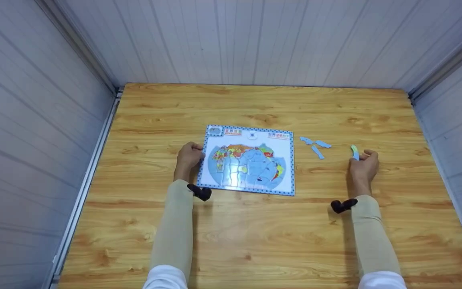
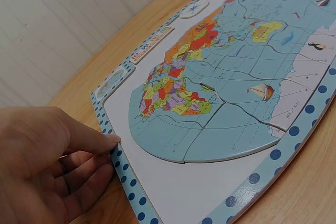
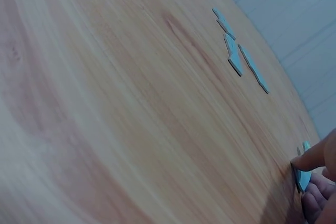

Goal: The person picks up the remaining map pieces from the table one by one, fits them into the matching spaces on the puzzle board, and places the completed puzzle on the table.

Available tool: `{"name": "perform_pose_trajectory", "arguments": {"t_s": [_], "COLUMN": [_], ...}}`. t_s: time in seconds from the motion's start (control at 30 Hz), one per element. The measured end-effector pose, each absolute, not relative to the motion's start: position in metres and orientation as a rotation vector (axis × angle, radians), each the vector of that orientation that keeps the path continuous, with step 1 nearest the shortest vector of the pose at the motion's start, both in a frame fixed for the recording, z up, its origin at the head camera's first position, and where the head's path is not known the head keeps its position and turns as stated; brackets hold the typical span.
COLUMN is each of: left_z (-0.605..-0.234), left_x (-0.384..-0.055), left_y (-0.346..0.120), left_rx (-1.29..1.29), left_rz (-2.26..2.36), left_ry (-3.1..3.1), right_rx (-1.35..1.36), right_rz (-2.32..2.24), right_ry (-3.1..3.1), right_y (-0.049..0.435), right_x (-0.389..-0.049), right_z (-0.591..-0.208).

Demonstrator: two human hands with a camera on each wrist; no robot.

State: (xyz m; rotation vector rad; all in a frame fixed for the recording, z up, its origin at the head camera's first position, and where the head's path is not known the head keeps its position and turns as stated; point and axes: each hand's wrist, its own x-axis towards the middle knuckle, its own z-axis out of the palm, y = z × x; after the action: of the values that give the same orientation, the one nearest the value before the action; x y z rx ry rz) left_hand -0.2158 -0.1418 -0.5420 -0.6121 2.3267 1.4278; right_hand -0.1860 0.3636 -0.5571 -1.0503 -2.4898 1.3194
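A world map jigsaw puzzle (image 1: 251,160) in a dotted blue frame lies on the wooden table. My left hand (image 1: 189,155) pinches its left border; in the left wrist view the thumb of that hand (image 2: 58,156) lies on top of the dotted edge with fingers curled below. To the right, my right hand (image 1: 365,166) holds a green and blue puzzle piece (image 1: 355,152) between thumb and fingers. In the right wrist view the held piece (image 3: 304,174) is partly hidden by the fingers. Loose blue puzzle pieces (image 1: 318,152) lie between the board and my right hand.
The wooden table (image 1: 255,241) meets a pale panel wall (image 1: 235,40) at the back, with more panels at the left and right. Dark wrist-worn devices (image 1: 201,192) stick out from both sleeves. The loose pieces lie close together right of the board.
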Motion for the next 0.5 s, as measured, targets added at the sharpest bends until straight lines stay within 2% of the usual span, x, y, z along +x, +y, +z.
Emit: {"name": "perform_pose_trajectory", "arguments": {"t_s": [0.5], "left_z": [-0.5416], "left_x": [-0.2165], "left_y": [-0.1413], "left_rx": [-0.624], "left_rz": [1.418], "left_ry": [2.3], "right_rx": [-1.088], "right_rz": [1.378], "right_ry": [-2.418], "right_y": [0.3679], "right_x": [-0.1828], "right_z": [-0.5529]}}
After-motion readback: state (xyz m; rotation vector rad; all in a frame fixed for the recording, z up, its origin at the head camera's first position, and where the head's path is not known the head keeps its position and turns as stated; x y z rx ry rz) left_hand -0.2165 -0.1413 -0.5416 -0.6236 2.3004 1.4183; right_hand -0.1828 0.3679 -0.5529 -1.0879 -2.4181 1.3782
